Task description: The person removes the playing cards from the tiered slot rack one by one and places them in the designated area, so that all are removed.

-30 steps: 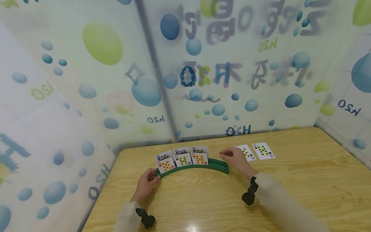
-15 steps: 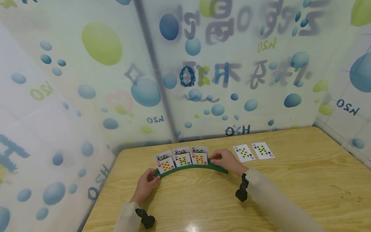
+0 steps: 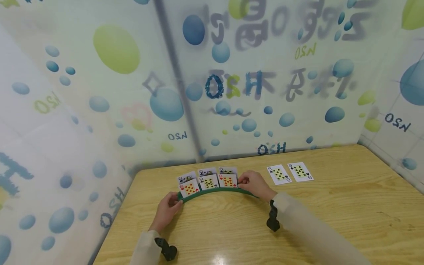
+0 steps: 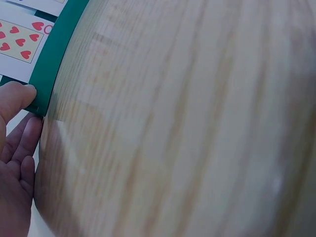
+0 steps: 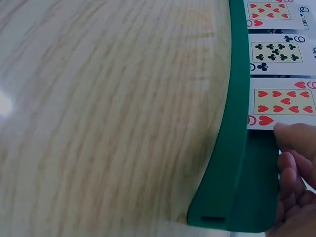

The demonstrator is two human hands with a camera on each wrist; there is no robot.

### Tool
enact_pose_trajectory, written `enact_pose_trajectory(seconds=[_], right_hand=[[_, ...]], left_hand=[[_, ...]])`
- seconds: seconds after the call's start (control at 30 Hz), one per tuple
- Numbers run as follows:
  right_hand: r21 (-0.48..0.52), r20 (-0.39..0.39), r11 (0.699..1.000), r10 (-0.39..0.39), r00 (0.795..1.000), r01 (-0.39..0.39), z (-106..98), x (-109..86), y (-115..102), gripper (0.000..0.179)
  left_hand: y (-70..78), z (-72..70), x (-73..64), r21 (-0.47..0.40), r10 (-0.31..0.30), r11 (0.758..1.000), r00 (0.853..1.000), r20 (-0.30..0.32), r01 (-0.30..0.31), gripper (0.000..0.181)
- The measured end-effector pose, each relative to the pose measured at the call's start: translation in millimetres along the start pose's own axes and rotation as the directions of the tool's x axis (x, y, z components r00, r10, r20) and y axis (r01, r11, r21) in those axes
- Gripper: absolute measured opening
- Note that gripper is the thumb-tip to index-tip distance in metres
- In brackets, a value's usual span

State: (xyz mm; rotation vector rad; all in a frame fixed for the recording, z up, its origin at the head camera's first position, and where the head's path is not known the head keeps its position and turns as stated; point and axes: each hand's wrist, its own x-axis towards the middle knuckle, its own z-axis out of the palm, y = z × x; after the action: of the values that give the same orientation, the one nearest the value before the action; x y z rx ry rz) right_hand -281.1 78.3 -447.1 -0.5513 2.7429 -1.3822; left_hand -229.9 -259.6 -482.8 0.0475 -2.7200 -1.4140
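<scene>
A curved green card holder point(image 3: 218, 190) stands on the table with two rows of playing cards. Its front row shows an eight of hearts point(image 3: 190, 188), a nine of clubs point(image 5: 276, 54) and a nine of hearts point(image 3: 228, 181). My left hand point(image 3: 166, 210) grips the holder's left end, thumb on top. At the right, my right hand point(image 3: 257, 185) pinches the lower edge of the nine of hearts. In the right wrist view its thumb lies at that card's corner, with the other fingers curled behind the holder.
An eight of spades point(image 3: 279, 174) and a nine of spades point(image 3: 300, 172) lie face up on the wooden table point(image 3: 347, 206), right of the holder. Behind the table hangs a patterned curtain point(image 3: 248, 73) with bubbles and lettering.
My right hand has moved left, from beside the loose cards to the nine of hearts in the holder, uncovering the eight of spades. The left hand has stayed on the holder's end.
</scene>
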Motion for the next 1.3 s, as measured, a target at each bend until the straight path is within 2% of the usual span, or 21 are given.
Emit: enact_pose_trajectory(seconds=[0.2, 0.57, 0.83, 1.07, 1.3], right_hand=[[-0.027, -0.04, 1.0, -0.012, 0.999, 0.011, 5, 0.0, 1, 0.007], [-0.051, -0.057, 0.998, -0.032, 0.998, 0.029, 9, -0.9, 1, 0.004], [-0.084, -0.092, 0.994, -0.082, 0.992, 0.074, 11, -2.1, 0, 0.006], [-0.063, -0.081, 0.995, -0.086, 0.993, 0.081, 9, -1.8, 3, 0.006], [0.003, -0.049, 0.999, -0.04, 0.998, 0.041, 2, -5.5, 0, 0.004]], left_hand=[[0.7, 0.3, 0.4, 0.003, -0.018, 1.0, 1.0, -0.005, 0.018, 0.025], [4.8, 0.0, -1.0, 0.004, -0.021, 1.0, 1.0, -0.01, 0.021, 0.024], [4.9, 0.1, -1.7, -0.004, -0.015, 1.0, 1.0, -0.012, 0.015, 0.024], [7.9, -0.4, -1.5, -0.012, -0.019, 1.0, 1.0, -0.019, 0.019, 0.024], [9.1, -0.2, -1.5, -0.012, -0.035, 0.999, 0.999, -0.02, 0.035, 0.023]])
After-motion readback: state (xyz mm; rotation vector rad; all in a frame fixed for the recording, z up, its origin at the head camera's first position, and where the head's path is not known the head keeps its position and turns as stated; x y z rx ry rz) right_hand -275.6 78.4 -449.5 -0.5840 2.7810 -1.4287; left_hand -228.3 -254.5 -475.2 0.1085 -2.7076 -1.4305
